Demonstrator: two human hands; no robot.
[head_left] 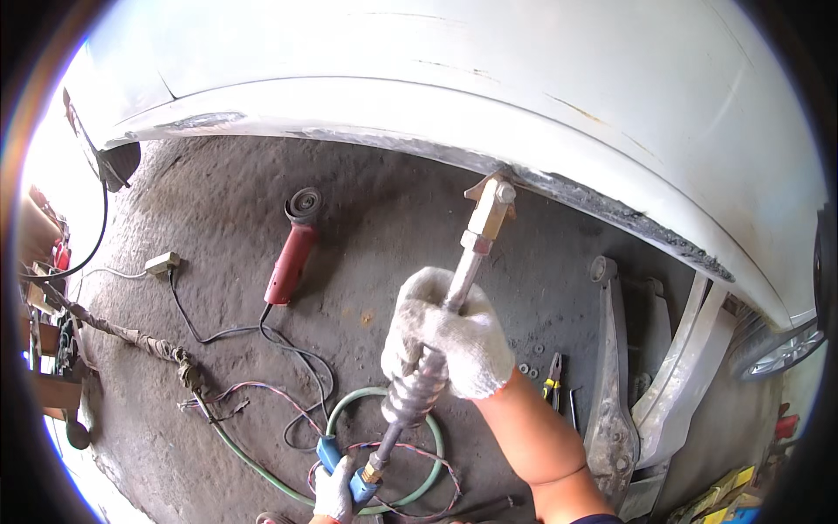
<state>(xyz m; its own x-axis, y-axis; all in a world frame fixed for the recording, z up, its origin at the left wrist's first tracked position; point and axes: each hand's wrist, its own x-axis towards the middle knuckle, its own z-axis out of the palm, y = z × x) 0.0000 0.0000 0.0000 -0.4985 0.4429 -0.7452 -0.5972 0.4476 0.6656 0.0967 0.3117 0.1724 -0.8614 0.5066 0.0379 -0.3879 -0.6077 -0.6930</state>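
Observation:
A slide-hammer dent puller (463, 279) slants up from the lower middle to the scraped lower sill (602, 199) of a white car. Its brass-coloured head and clamp meet the sill's edge; the exact contact is too small to make out. My right hand (449, 336), in a white knit glove, is closed around the shaft at the upper end of the ridged sliding weight (415, 395). At the tool's bottom end, my gloved left hand (334, 492) grips the blue handle (362, 486). Part of that hand is cut off by the lower edge.
A red angle grinder (291, 266) lies on the grey floor to the left, its cord running to a power connector (162, 263). A green hose (349, 397) and wires coil under the tool. Yellow-handled pliers (552, 384) and large metal arms (611, 393) are at right.

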